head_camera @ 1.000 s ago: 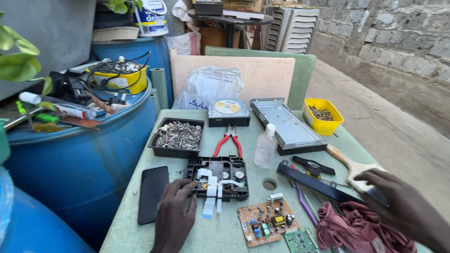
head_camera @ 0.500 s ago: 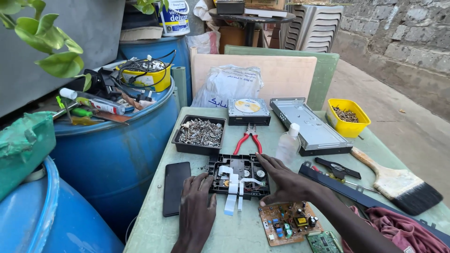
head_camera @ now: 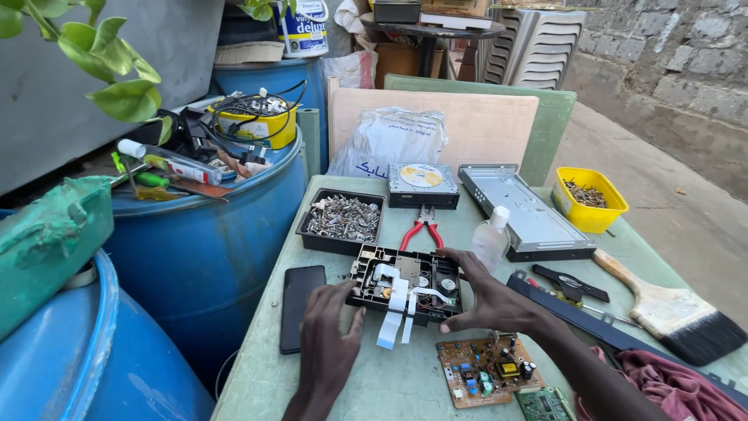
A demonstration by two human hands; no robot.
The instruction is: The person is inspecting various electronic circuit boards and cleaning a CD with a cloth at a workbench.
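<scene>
- Head view: drive mech [head_camera: 405, 284] sits mid-table, casing off, ribbon cables [head_camera: 393, 312] hanging loose.
- Left hand [head_camera: 327, 339] spread flat, fingertips on its left edge.
- Right hand [head_camera: 487, 300] spread, cupping right edge, no pinch.
- Circuit board [head_camera: 487, 370] already out; mech itself not yet stripped, I'd say.

Two circuit boards [head_camera: 485, 369], two blue barrels [head_camera: 206, 249], one paintbrush [head_camera: 674, 309].

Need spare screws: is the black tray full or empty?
Full: the black tray holds a heap of silvery screws across its floor.
</scene>
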